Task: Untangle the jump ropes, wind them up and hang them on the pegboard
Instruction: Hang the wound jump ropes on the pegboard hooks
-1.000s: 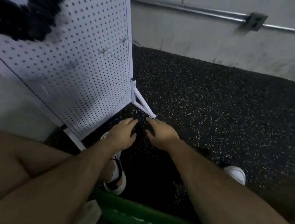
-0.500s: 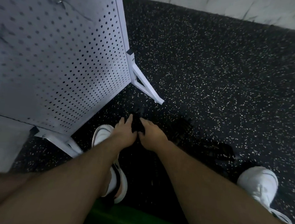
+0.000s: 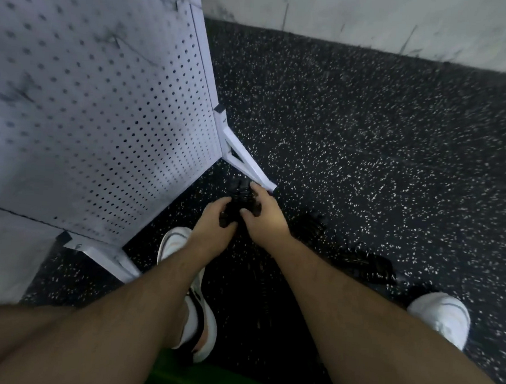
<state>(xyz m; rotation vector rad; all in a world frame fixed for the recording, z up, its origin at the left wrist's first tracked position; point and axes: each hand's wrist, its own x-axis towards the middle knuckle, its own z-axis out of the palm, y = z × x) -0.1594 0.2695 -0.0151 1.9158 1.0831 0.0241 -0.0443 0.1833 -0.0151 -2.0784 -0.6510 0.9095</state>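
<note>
Pegboard [image 3: 101,104], white and upright on angled feet, fills the left side. Just right of its lower edge, low over the speckled floor [image 3: 371,140], the left hand [image 3: 212,228] curls its fingers round a dark bundle of ropes [image 3: 238,203], which sits just beside the board's front foot [image 3: 242,160]. The right hand [image 3: 261,219] grips the same bundle from the other side, thumb and fingers closed on it. More black rope trails over the floor to the right, towards a white shoe [image 3: 441,315].
</note>
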